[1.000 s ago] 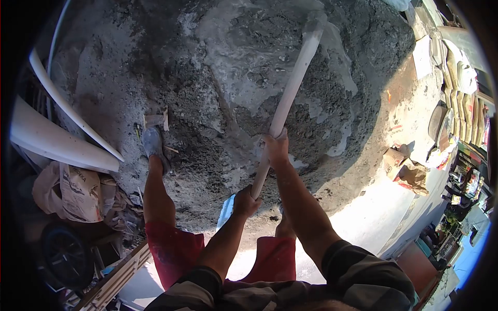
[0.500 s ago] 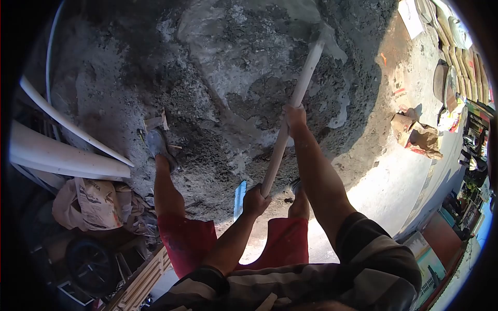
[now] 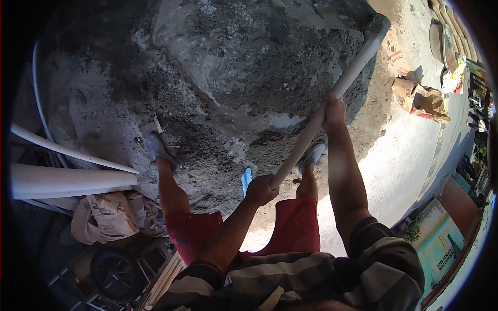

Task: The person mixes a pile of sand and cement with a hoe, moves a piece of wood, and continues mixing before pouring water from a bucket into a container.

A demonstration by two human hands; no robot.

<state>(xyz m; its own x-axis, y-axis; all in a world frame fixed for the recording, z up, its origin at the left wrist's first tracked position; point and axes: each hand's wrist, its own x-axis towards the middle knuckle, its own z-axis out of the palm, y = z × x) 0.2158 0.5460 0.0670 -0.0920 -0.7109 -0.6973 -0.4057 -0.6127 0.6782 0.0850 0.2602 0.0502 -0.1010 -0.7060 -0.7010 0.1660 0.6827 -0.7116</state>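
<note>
A long wooden tool handle runs diagonally across the wet grey cement mix. My left hand is wrapped round its lower end, close in front of my shorts. Farther up, my right hand is closed round the shaft with the arm stretched out. The tool's far end is caked in grey and lies at the upper right edge of the mix; its blade is mostly hidden.
My shoes stand at the mix's near edge, a blue strip between them. White pipes and a crumpled paper sack lie left, above a black wheel. A torn brown bag lies right on sunlit concrete.
Both hands stay closed on the handle. The tool's far end has swung right, from within the mix to its right edge, and my right hand has moved right with it.
</note>
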